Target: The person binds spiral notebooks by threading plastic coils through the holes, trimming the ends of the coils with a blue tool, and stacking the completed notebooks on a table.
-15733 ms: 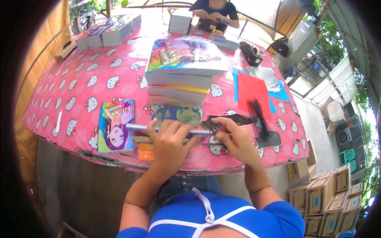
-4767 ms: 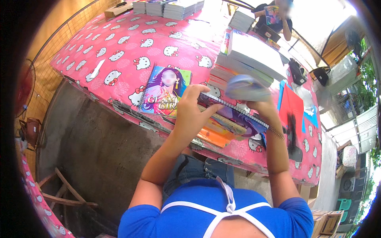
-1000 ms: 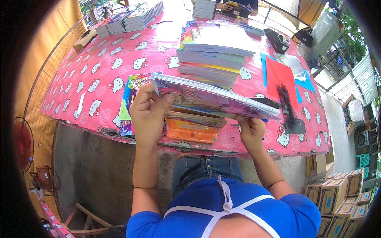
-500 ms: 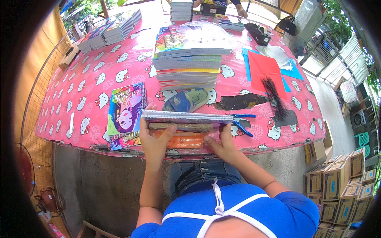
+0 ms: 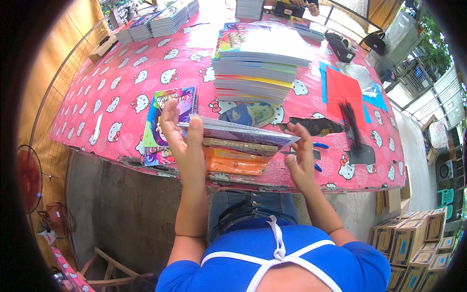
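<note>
A notebook [image 5: 243, 130] is tilted up at the near edge of the pink tabletop [image 5: 124, 95], between the left hand [image 5: 182, 141] and the right hand [image 5: 302, 158]. Its white page edges are turned upward and a purplish cover faces the near side. The left hand's grip is spread, fingers raised and thumb well apart from them, with the notebook's left corner showing in between. The right hand's grip is also parted, next to the notebook's right corner. Whether either hand touches the notebook cannot be told.

On the near side of the notebook lie a brown strip [image 5: 241, 146] and an orange plastic-covered pack [image 5: 236, 162]. On its far side is a blue and olive pad [image 5: 249, 115], in front of a tall notebook stack [image 5: 255, 80]. To the left, colourful notebooks [image 5: 170, 114] lie flat, one partly over another. To the right are a blue-handled tool [image 5: 319, 145], partly hidden by the right hand, a dark flat piece [image 5: 317, 127], black coils [image 5: 351, 121], and a red sheet [image 5: 343, 90] over blue sheets [image 5: 378, 100]. Farther off stands a black tape dispenser [image 5: 341, 47]. At the far edge, another person's hands [image 5: 307, 7] are near a dark box [image 5: 288, 9].
</note>
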The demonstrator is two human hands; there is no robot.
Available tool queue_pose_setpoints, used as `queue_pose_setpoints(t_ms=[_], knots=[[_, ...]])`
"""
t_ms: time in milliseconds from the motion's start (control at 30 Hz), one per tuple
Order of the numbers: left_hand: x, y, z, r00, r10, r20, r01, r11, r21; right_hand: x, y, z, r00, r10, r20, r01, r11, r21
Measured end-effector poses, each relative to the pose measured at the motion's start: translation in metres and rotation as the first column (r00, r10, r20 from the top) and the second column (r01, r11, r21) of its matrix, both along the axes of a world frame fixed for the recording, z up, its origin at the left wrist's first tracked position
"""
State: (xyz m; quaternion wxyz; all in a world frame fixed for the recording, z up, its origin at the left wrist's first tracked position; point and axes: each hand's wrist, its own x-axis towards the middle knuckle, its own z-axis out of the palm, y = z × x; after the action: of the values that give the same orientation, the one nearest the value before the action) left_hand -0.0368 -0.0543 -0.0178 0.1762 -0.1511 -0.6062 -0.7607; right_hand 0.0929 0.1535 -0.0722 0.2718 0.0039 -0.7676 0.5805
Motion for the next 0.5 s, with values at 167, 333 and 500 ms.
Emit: queue_pose_setpoints(t_ms=[167,333,500], knots=[[0.003,0.009,-0.001,0.954,-0.162,0.253,0.099,0.965,0.245,-0.024,-0.011,0.023,0.973,0.006,-0.229,-0.057,0.974,-0.218],[-0.004,0.012,-0.015,0.976,-0.051,0.209,0.013,0.984,0.18,-0.031,-0.019,0.039,0.99,-0.109,-0.087,0.06,0.896,-0.441],[-0.007,0.008,-0.018,0.928,-0.219,0.301,0.162,0.966,0.202,-0.03,-0.023,0.036,0.986,-0.078,-0.149,0.006,0.903,-0.43]])
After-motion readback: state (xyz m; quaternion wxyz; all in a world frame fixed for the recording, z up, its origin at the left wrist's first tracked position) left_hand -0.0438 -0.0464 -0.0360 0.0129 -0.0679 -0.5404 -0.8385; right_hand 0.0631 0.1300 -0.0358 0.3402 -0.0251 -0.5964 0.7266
